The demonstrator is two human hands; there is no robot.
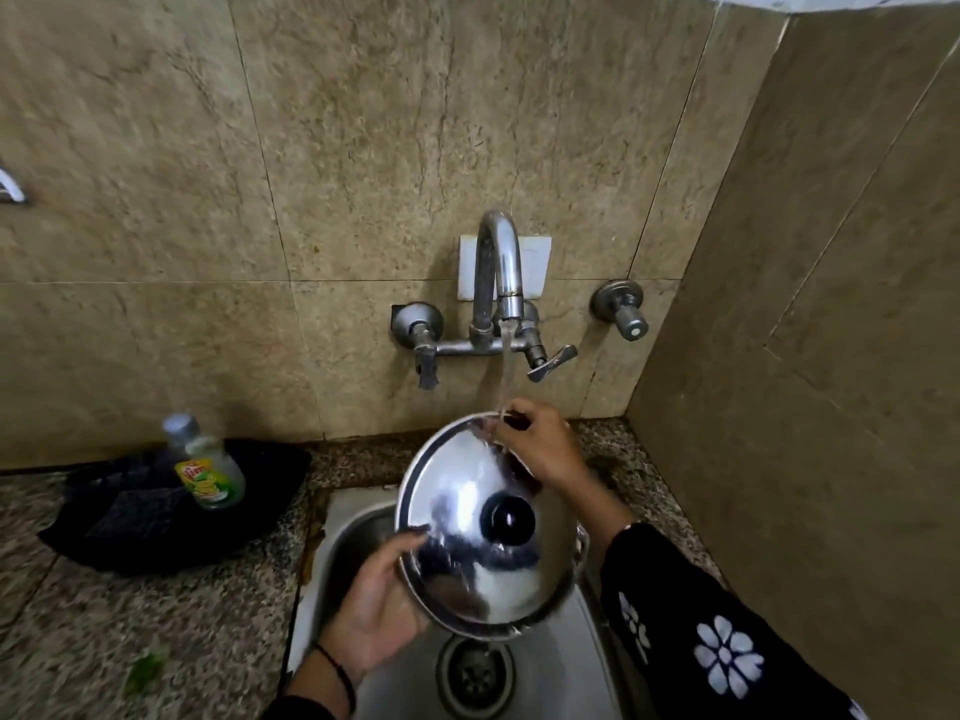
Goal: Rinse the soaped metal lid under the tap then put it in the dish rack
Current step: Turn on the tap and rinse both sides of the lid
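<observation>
A round shiny metal lid (457, 491) with a black knob at its middle is held tilted over the steel sink (550, 662). My left hand (379, 610) grips its lower left rim from underneath. My right hand (540, 444) rests on the lid's top edge, fingers on the metal where the water lands. The tap (498, 267) on the wall runs a thin stream onto that top edge. No dish rack is in view.
A dish soap bottle (208, 470) stands on a dark cloth (156, 522) on the speckled counter left of the sink. Tiled walls close in behind and on the right. The sink drain (475, 672) lies below the lid.
</observation>
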